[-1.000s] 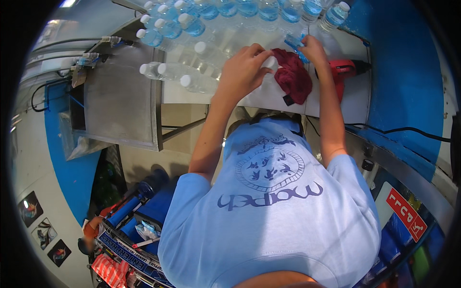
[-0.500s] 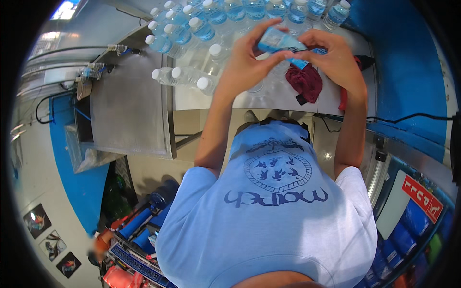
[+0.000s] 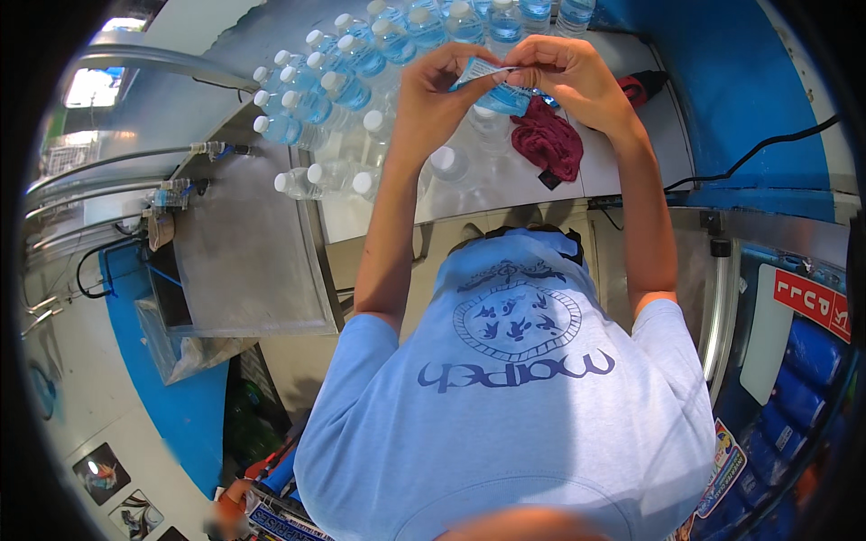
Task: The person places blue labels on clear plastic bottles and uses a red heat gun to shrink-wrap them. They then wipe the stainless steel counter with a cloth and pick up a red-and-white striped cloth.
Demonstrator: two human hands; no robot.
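Both hands hold a blue printed bottle label (image 3: 502,97), a thin plastic sleeve, above the far side of the white counter (image 3: 622,135). My left hand (image 3: 440,97) pinches its left edge between thumb and fingers. My right hand (image 3: 566,79) pinches its upper right edge, the thumbs close together. Below the label stands a clear bottle (image 3: 490,126), partly covered by it. Several bare bottles with white caps, such as one bottle (image 3: 448,164), stand around my left forearm. Behind them are rows of blue-labelled bottles (image 3: 345,90). A crumpled dark red cloth (image 3: 552,144) lies beneath my right hand.
Left of the counter is a metal worktop (image 3: 248,230) with hoses and fittings (image 3: 221,149) beside it. At the right run a blue wall (image 3: 749,81) and a black cable (image 3: 767,144). A red-and-black object (image 3: 642,87) lies at the counter's right end.
The label was folded and slanted between my hands; now it is spread and hangs lower between my fingertips. Both hands shifted slightly left in view, and the view itself has turned a little.
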